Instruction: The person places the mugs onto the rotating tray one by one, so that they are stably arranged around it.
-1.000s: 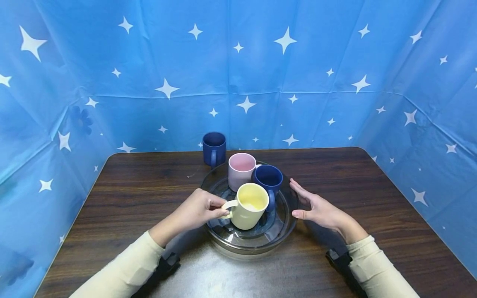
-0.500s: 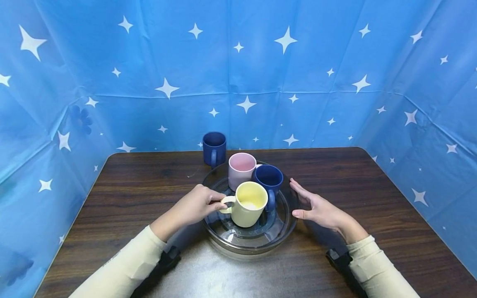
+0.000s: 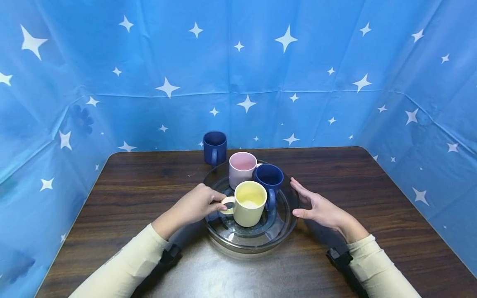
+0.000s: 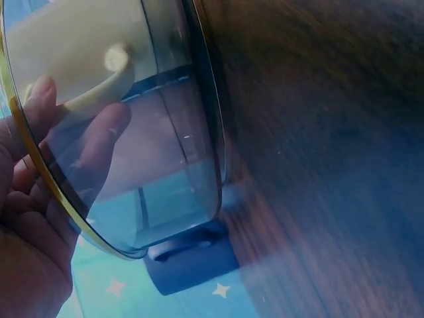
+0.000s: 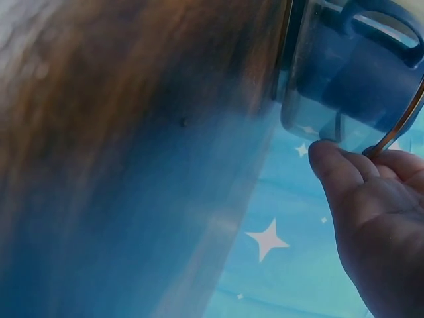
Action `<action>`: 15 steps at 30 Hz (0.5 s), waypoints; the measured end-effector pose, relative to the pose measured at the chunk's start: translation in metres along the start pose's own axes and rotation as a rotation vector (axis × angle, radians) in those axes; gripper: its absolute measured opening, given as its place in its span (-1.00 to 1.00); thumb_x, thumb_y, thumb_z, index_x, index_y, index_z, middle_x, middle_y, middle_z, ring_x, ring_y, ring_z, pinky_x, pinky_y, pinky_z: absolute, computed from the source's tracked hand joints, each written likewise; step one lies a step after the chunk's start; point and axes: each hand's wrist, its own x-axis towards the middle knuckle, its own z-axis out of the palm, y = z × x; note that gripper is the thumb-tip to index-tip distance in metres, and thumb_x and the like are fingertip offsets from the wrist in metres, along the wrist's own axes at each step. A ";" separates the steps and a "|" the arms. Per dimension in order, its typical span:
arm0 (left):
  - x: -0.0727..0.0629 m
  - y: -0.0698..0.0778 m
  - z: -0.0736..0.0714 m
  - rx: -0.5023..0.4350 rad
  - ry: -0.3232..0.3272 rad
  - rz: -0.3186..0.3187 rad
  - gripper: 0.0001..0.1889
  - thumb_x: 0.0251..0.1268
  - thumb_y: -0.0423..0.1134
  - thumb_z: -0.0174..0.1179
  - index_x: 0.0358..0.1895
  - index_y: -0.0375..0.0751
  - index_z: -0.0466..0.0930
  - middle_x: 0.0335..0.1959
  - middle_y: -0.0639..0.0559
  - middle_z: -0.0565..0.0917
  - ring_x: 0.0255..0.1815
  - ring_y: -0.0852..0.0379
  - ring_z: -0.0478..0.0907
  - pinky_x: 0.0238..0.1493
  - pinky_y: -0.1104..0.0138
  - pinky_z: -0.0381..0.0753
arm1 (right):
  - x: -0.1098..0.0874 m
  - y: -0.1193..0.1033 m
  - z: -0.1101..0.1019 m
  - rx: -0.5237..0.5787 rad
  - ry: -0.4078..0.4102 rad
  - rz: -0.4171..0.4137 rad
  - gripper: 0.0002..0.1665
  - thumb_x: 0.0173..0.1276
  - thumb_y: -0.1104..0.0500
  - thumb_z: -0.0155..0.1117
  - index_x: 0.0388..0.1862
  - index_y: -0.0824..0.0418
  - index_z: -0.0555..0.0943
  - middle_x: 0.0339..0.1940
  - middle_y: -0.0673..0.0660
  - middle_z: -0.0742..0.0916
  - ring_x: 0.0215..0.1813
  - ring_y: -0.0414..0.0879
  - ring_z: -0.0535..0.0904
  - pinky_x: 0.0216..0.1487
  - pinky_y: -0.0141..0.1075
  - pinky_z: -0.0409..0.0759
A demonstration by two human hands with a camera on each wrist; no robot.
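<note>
My left hand (image 3: 195, 203) pinches the handle of a pale yellow mug (image 3: 246, 213), which stands upright in a round smoky glass dish (image 3: 247, 247). Behind it in the dish are a pink mug (image 3: 237, 176) and a dark blue mug (image 3: 269, 182), set close together. My right hand (image 3: 323, 210) touches the right side of the dish, fingers and thumb extended along its rim. Through the glass, the left wrist view shows thumb and finger at the yellow handle (image 4: 99, 93). In the right wrist view, fingertips lie against the glass by the blue mug (image 5: 358, 73).
A second dark blue mug (image 3: 215, 150) stands on the wooden table (image 3: 149, 178) behind the dish, near the back edge. A blue star-patterned cloth (image 3: 238, 74) surrounds the table at the back and both sides.
The yellow mug, held by the left hand, has shifted slightly left and back in the dish. The right hand and the other mugs have stayed in place.
</note>
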 end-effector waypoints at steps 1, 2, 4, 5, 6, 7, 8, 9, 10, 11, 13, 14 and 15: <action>0.000 0.000 0.000 0.002 -0.002 0.002 -0.83 0.27 -0.25 0.41 -0.48 -0.08 0.65 -0.64 0.28 0.46 -0.61 0.41 0.27 -0.57 0.47 0.31 | 0.000 0.000 0.000 -0.003 0.000 -0.001 0.00 0.52 0.15 0.27 0.68 0.26 -0.11 0.71 0.16 -0.10 0.61 0.37 -0.08 0.44 0.31 0.10; 0.001 0.000 0.001 0.005 -0.003 0.004 -0.82 0.27 -0.25 0.41 -0.49 -0.07 0.64 -0.65 0.29 0.44 -0.61 0.41 0.27 -0.57 0.48 0.31 | 0.000 -0.001 0.000 -0.003 -0.001 -0.002 0.00 0.52 0.16 0.27 0.68 0.26 -0.12 0.71 0.16 -0.10 0.61 0.37 -0.08 0.45 0.31 0.10; 0.001 -0.001 0.002 0.008 -0.001 0.008 -0.80 0.27 -0.25 0.41 -0.50 -0.07 0.62 -0.65 0.32 0.41 -0.61 0.40 0.26 -0.57 0.47 0.30 | 0.000 -0.001 0.000 -0.005 -0.002 -0.003 0.00 0.52 0.16 0.26 0.68 0.27 -0.12 0.70 0.17 -0.10 0.61 0.37 -0.08 0.45 0.30 0.10; 0.002 -0.001 0.002 0.011 0.001 0.010 -0.79 0.27 -0.25 0.41 -0.50 -0.06 0.62 -0.65 0.32 0.41 -0.61 0.40 0.26 -0.56 0.47 0.30 | 0.000 -0.002 0.000 -0.004 -0.001 -0.003 -0.01 0.52 0.16 0.26 0.68 0.26 -0.12 0.70 0.17 -0.10 0.62 0.37 -0.08 0.45 0.30 0.10; 0.002 -0.001 0.003 0.013 0.003 0.010 -0.79 0.27 -0.25 0.41 -0.51 -0.06 0.62 -0.65 0.32 0.41 -0.60 0.40 0.26 -0.56 0.47 0.30 | 0.000 -0.002 0.000 -0.004 -0.001 -0.003 -0.01 0.52 0.17 0.26 0.68 0.26 -0.12 0.70 0.18 -0.10 0.62 0.37 -0.08 0.45 0.29 0.10; 0.003 -0.001 0.003 0.016 0.005 0.012 -0.79 0.27 -0.25 0.41 -0.51 -0.06 0.61 -0.65 0.32 0.41 -0.60 0.40 0.26 -0.56 0.47 0.30 | 0.000 -0.002 0.000 -0.004 0.000 -0.003 -0.01 0.52 0.17 0.26 0.68 0.26 -0.12 0.70 0.18 -0.10 0.61 0.37 -0.08 0.45 0.29 0.10; 0.004 -0.001 0.004 0.017 0.005 0.010 -0.79 0.27 -0.26 0.41 -0.51 -0.06 0.62 -0.65 0.32 0.42 -0.60 0.40 0.26 -0.56 0.47 0.30 | 0.000 -0.002 0.000 -0.006 0.002 -0.002 0.00 0.52 0.17 0.27 0.68 0.26 -0.11 0.70 0.18 -0.10 0.61 0.37 -0.08 0.45 0.29 0.10; 0.004 -0.001 0.004 0.016 0.005 0.009 -0.80 0.27 -0.26 0.41 -0.50 -0.07 0.63 -0.64 0.32 0.43 -0.60 0.40 0.26 -0.56 0.47 0.31 | 0.000 -0.003 0.000 -0.007 0.004 -0.001 0.00 0.52 0.17 0.27 0.68 0.27 -0.11 0.70 0.19 -0.09 0.61 0.37 -0.07 0.45 0.29 0.10; 0.005 0.000 0.004 0.017 0.004 0.007 -0.81 0.27 -0.26 0.41 -0.50 -0.07 0.64 -0.64 0.32 0.43 -0.60 0.39 0.27 -0.56 0.48 0.31 | 0.000 -0.002 0.000 -0.007 0.006 0.000 0.00 0.51 0.18 0.27 0.68 0.27 -0.11 0.70 0.19 -0.09 0.61 0.37 -0.07 0.45 0.29 0.10; 0.005 0.001 0.005 0.016 0.002 0.003 -0.82 0.27 -0.27 0.42 -0.49 -0.08 0.65 -0.64 0.31 0.44 -0.60 0.39 0.27 -0.56 0.48 0.31 | 0.000 -0.002 0.001 -0.008 0.007 0.000 0.00 0.51 0.18 0.27 0.68 0.27 -0.11 0.70 0.19 -0.09 0.61 0.37 -0.07 0.45 0.30 0.10; 0.006 0.002 0.004 0.014 -0.002 -0.002 -0.82 0.27 -0.27 0.41 -0.48 -0.09 0.65 -0.64 0.31 0.46 -0.60 0.39 0.27 -0.56 0.48 0.31 | 0.000 -0.002 0.001 -0.010 0.007 0.001 0.00 0.51 0.18 0.28 0.67 0.28 -0.11 0.70 0.20 -0.09 0.61 0.37 -0.07 0.45 0.30 0.10; 0.006 0.003 0.005 0.013 -0.004 -0.005 -0.83 0.26 -0.27 0.41 -0.48 -0.10 0.66 -0.63 0.31 0.46 -0.60 0.39 0.27 -0.56 0.48 0.32 | 0.000 -0.002 0.001 -0.011 0.007 0.002 0.00 0.51 0.19 0.27 0.67 0.28 -0.11 0.70 0.20 -0.09 0.61 0.37 -0.07 0.45 0.30 0.10; 0.006 0.003 0.004 0.011 -0.005 -0.006 -0.83 0.26 -0.27 0.41 -0.48 -0.10 0.66 -0.63 0.31 0.47 -0.60 0.39 0.28 -0.55 0.48 0.32 | 0.000 -0.002 0.001 -0.011 0.006 0.003 0.00 0.51 0.19 0.27 0.68 0.28 -0.11 0.70 0.20 -0.09 0.61 0.37 -0.07 0.45 0.30 0.10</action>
